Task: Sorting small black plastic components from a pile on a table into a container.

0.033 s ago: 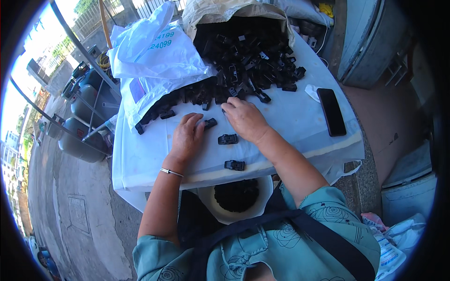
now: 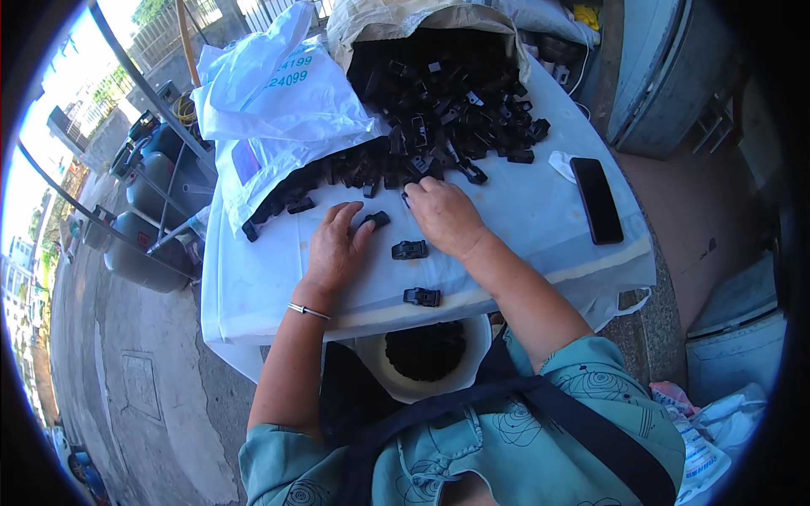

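Observation:
Thumb and fingers of my left hand (image 2: 336,243) are curled around one end of a small black plastic piece (image 2: 376,220) on the white-covered table. My right hand (image 2: 445,215) has its fingertips pinched together at the near edge of a pile of black plastic parts (image 2: 460,118). A sliver of a dark piece shows at those fingertips; most of it is hidden. Between my forearms lie two black pieces shaped like buckles, one farther off (image 2: 410,250) and one closer to the table's front edge (image 2: 422,297).
The pile spills from an open beige sack (image 2: 426,20) and from under a white plastic bag (image 2: 278,101). A dark phone (image 2: 596,201) lies at the right. Below the front edge, a pale tub (image 2: 384,371) holds black contents. Grey gas cylinders (image 2: 143,253) stand left of the table.
My right hand has shifted very slightly nearer, and a dark piece shows a little at its fingertips. My left hand and the two buckle-like pieces stay practically in place.

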`<move>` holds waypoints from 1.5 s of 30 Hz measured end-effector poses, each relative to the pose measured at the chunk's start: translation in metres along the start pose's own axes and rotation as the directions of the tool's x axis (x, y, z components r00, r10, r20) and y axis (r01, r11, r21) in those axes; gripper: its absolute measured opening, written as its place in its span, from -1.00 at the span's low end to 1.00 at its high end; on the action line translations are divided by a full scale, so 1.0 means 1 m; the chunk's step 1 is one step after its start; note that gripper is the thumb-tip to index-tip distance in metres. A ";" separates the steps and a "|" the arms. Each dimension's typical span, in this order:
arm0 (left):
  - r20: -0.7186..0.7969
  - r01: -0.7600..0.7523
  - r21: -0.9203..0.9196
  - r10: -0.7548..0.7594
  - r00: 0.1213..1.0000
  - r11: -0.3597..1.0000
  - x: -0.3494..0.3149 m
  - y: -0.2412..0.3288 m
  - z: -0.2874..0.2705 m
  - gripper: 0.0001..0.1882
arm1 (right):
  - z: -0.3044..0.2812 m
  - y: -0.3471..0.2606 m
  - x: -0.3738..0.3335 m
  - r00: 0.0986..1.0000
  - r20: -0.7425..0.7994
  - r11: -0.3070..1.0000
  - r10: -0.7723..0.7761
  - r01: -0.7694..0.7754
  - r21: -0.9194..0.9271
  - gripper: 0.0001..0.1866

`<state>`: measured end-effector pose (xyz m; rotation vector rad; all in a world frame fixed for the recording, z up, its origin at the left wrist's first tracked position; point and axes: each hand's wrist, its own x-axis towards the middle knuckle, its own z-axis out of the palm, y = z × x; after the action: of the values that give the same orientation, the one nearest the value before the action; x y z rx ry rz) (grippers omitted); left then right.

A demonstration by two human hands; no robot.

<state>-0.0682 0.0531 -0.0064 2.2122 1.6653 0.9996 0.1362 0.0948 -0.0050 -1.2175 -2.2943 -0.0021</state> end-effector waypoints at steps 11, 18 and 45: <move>0.026 -0.178 -0.036 0.179 0.984 0.983 -0.006 0.004 0.010 -0.67 | -0.016 0.029 -0.018 0.979 -0.005 0.976 -0.205 0.205 0.071 -0.67; 0.074 0.037 -0.211 -0.022 0.997 0.977 -0.008 -0.002 0.016 -0.54 | -0.008 -0.004 -0.014 0.987 0.024 0.883 -0.161 0.134 0.449 -0.63; -0.007 -0.031 -0.042 0.031 1.000 0.999 0.031 -0.006 0.000 -0.55 | -0.005 -0.011 -0.025 0.975 0.093 0.958 -0.203 0.178 0.224 -0.74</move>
<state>-0.0689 0.0837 0.0026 2.2165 1.6021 1.0408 0.1414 0.0672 -0.0094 -0.9055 -2.4305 0.2454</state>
